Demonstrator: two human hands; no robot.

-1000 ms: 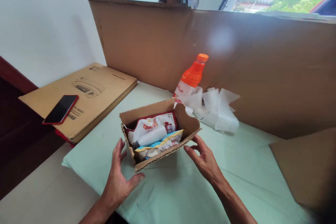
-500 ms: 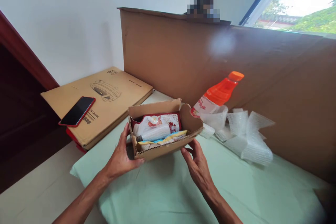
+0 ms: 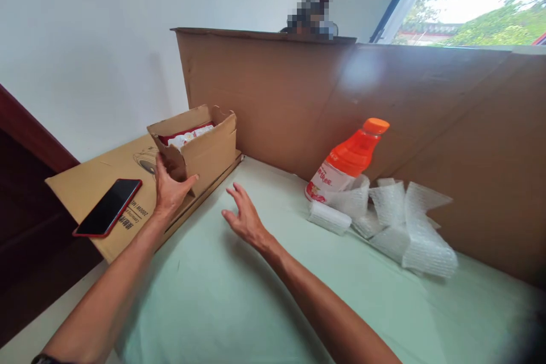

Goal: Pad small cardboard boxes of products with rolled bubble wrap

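Half a second ago I had both hands on the small cardboard box (image 3: pixel 200 148) over the green cloth (image 3: pixel 256 296). Now it sits off to the left, above the flat carton (image 3: pixel 85 187), and only my left hand (image 3: pixel 170 187) grips it, at the near left corner. My right hand (image 3: pixel 243 216) has let go and hovers over the cloth, fingers spread wide.

The box is open-topped with torn, ragged flaps, and snack packets (image 3: pixel 187 135) show inside. I cannot tell whether its base rests on the carton.

The red phone (image 3: pixel 107 207) lies near my left wrist. The cardboard wall (image 3: pixel 298 96) stands just behind the box. The orange bottle (image 3: pixel 350 162) and bubble wrap (image 3: pixel 405 227) are well apart on the right, with bare cloth between.
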